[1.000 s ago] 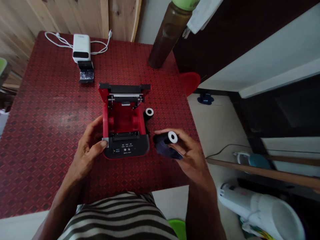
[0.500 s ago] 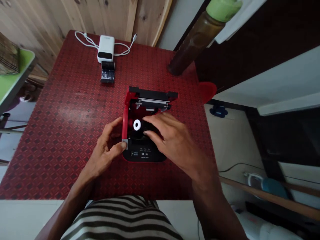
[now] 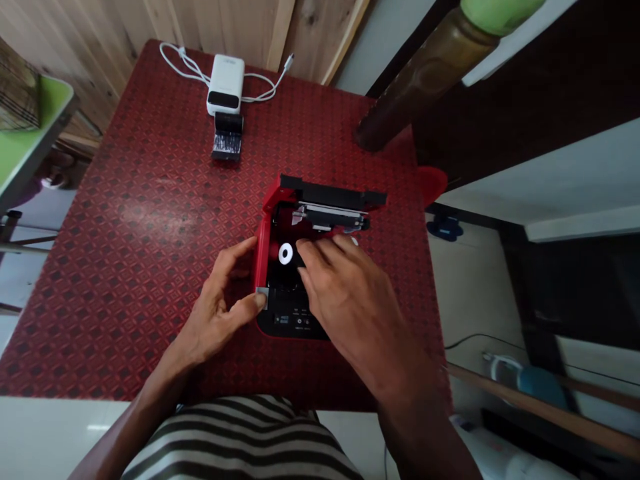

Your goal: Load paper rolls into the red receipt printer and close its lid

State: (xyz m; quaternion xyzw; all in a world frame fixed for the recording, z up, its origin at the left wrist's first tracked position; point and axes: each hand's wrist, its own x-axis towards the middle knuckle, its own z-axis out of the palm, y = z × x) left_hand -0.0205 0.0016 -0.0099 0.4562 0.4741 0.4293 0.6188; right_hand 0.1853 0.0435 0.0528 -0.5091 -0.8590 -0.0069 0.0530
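An open-lidded red and black printer (image 3: 281, 321) sits on the table. Inside it lies a black roll with a white ring-shaped core end (image 3: 285, 253) facing left. My right hand (image 3: 345, 287) reaches down into the bay, its thumb and fingers closed around the roll and hiding most of it. Along the printer's left wall, my left hand (image 3: 220, 310) grips the casing, with the thumb on a grey corner piece (image 3: 263, 298). The raised lid (image 3: 333, 193) stands at the back, a metal bar and roller showing under it.
Behind the printer, a short black roll (image 3: 229, 137) with a loose, streaked end lies against a white power bank (image 3: 226, 83) with a white cable. A tall brown bottle (image 3: 425, 80) with a green cap stands at the back right of the red patterned table (image 3: 125, 267).
The view has shifted, so the printer appears farther right. My right hand has settled further over the roll and covers more of it. My left hand keeps its place on the casing.
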